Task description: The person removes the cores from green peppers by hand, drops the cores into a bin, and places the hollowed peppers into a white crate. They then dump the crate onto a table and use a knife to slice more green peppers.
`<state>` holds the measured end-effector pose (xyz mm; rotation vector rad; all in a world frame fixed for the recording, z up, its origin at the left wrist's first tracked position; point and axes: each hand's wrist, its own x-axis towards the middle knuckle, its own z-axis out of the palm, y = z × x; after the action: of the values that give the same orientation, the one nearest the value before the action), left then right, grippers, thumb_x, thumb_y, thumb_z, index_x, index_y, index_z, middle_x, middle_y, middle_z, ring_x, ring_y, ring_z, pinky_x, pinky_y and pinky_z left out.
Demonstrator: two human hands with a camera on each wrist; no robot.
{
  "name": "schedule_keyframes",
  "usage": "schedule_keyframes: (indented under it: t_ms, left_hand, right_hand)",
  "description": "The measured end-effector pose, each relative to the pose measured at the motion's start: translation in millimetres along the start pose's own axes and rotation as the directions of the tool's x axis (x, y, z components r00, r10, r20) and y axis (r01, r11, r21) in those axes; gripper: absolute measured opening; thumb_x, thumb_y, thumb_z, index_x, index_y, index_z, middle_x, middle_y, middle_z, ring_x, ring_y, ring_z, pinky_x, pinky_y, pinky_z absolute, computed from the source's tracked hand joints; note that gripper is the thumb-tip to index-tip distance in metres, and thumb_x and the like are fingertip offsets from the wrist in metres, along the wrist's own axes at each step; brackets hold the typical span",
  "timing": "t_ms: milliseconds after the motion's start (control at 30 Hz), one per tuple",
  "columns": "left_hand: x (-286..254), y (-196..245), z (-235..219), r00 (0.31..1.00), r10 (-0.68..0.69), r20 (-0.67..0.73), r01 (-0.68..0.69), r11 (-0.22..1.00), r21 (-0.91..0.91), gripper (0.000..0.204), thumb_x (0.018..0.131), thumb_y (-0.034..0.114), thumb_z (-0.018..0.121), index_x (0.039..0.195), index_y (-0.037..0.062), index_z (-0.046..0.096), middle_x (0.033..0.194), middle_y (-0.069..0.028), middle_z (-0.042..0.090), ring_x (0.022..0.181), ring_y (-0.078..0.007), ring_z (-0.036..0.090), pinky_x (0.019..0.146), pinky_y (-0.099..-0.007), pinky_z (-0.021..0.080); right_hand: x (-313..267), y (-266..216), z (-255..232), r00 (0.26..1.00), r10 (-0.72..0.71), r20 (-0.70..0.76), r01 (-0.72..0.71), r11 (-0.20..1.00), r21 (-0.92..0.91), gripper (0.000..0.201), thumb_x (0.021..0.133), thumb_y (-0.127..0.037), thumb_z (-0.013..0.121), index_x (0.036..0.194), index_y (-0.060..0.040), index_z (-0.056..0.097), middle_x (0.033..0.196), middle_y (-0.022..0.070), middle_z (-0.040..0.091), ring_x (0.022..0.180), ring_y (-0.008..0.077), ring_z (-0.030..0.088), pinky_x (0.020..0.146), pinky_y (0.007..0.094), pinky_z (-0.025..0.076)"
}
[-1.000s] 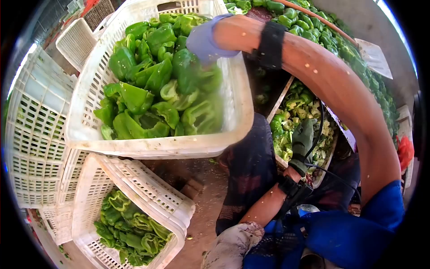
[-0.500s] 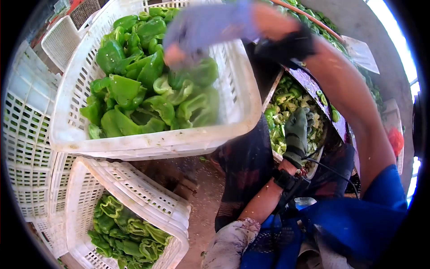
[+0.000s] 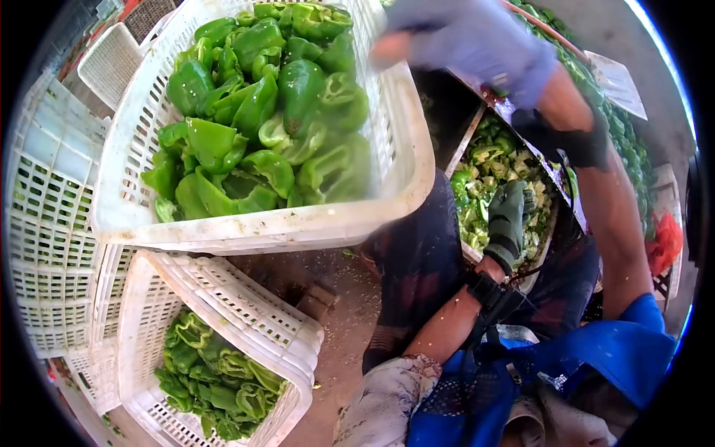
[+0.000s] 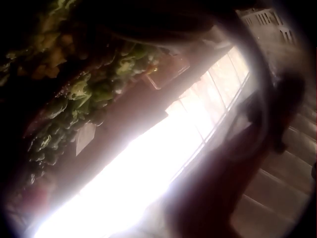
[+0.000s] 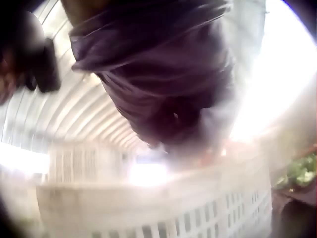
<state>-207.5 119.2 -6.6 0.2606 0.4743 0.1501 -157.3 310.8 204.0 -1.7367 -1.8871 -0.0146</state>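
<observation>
While my left hand [image 3: 508, 223] lies nearest, dark-gloved, over cut pepper pieces [image 3: 515, 165] within the narrow box [image 3: 466, 140], I cannot tell whether it grips any. Next: one white crate [image 3: 261, 230], its heap of green peppers [image 3: 212, 141] reaching towards the far edge. Item: one glossy pepper [image 3: 302, 88], between middle and right edge, long axis near to far; stem end indistinct. Beyond: my right hand [image 3: 480, 48], purple-gloved, blurred, grasp indeterminable; just moved from above the heap, mostly past the crate's right edge, leaving the peppers, I judge, freely reachable.
</observation>
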Motion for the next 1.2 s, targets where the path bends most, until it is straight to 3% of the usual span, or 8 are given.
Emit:
schedule_keyframes:
  t_ms: [33,200,267,400,733,1000,1133,1200]
  left_hand:
    - [-1.1,5.3,4.3,0.999,0.031,-0.041,-0.029,0.998,0.048,0.024,0.095,0.031,0.058,0.100,0.0089,0.065,0.082,0.0006,0.066,0.065,-0.0103,0.059,0.061,-0.0258,0.048]
    - [7.6,-14.9,27.6,0.880,0.435,-0.189,-0.249,0.763,0.596,0.025,0.095,0.031,0.058,0.098,0.0074,0.066,0.082,0.0009,0.066,0.064,-0.0086,0.057,0.059,-0.0242,0.047]
    - [17.9,-4.8,-2.7,0.999,0.028,0.041,-0.029,0.999,0.030,0.025,0.095,0.031,0.060,0.097,0.0071,0.066,0.080,0.0016,0.065,0.062,-0.0077,0.056,0.057,-0.0233,0.046]
    - [10.3,0.7,-5.1,0.992,0.063,0.105,-0.058,0.997,-0.055,0.024,0.096,0.030,0.060,0.097,0.0063,0.066,0.079,0.0034,0.063,0.063,-0.0047,0.054,0.056,-0.0227,0.044]
    - [-1.6,22.6,2.9,0.997,-0.079,-0.017,0.080,0.995,0.061,0.020,0.091,0.029,0.064,0.096,0.0100,0.065,0.078,0.0026,0.065,0.063,-0.0093,0.060,0.056,-0.0235,0.047]
    - [11.2,-13.1,-15.3,0.991,-0.126,-0.032,0.130,0.981,0.147,0.025,0.092,0.028,0.066,0.106,0.0080,0.064,0.084,-0.0013,0.066,0.064,-0.0114,0.060,0.058,-0.0266,0.049]
    - [10.9,-11.9,-12.6,0.991,-0.124,-0.040,0.127,0.989,0.079,0.027,0.093,0.030,0.064,0.106,0.0058,0.063,0.086,-0.0001,0.065,0.069,-0.0110,0.060,0.061,-0.0267,0.050]
    - [21.2,-23.2,-19.1,0.997,-0.042,-0.062,0.050,0.991,0.127,0.029,0.092,0.031,0.065,0.105,0.0056,0.063,0.081,0.0041,0.059,0.065,-0.0081,0.053,0.060,-0.0269,0.046]
  right_hand:
    - [21.2,-9.2,12.8,0.957,-0.259,0.134,0.262,0.965,-0.008,0.019,0.083,-0.024,0.069,0.080,-0.0056,0.070,0.071,0.0084,0.067,0.060,0.0212,0.062,0.055,0.0369,0.052]
    - [91.1,-54.0,79.9,0.623,0.041,0.781,0.555,0.681,-0.478,0.029,0.079,-0.014,0.065,0.107,-0.0071,0.068,0.093,0.0102,0.070,0.086,0.0320,0.068,0.073,0.0388,0.056]
    - [96.8,-58.1,94.9,0.476,0.042,0.879,0.712,0.568,-0.413,0.027,0.077,-0.014,0.066,0.103,-0.0058,0.070,0.092,0.0108,0.070,0.084,0.0320,0.068,0.070,0.0392,0.056]
    - [101.9,-43.7,110.1,0.598,-0.195,0.777,0.736,0.516,-0.438,0.013,0.074,-0.015,0.069,0.081,-0.0037,0.072,0.077,0.0113,0.068,0.080,0.0308,0.067,0.068,0.0399,0.056]
    - [-27.9,-56.4,6.7,0.928,0.066,0.366,-0.043,0.996,-0.072,0.019,0.074,-0.020,0.073,0.087,-0.0059,0.072,0.074,0.0097,0.068,0.071,0.0266,0.065,0.063,0.0384,0.053]
    - [-137.5,67.4,-84.9,0.794,0.602,0.077,-0.402,0.617,-0.676,0.024,0.073,-0.024,0.075,0.090,-0.0071,0.072,0.074,0.0085,0.068,0.066,0.0251,0.062,0.061,0.0360,0.051]
    - [-81.8,-15.5,-82.7,0.786,0.593,-0.175,-0.607,0.794,-0.041,0.023,0.084,-0.024,0.067,0.100,-0.0073,0.071,0.076,0.0077,0.067,0.064,0.0191,0.060,0.060,0.0309,0.050]
    - [-40.0,-91.3,-56.9,0.909,0.403,-0.101,-0.416,0.874,-0.252,0.023,0.092,-0.024,0.061,0.106,-0.0096,0.072,0.079,0.0062,0.068,0.067,0.0120,0.062,0.058,0.0284,0.052]
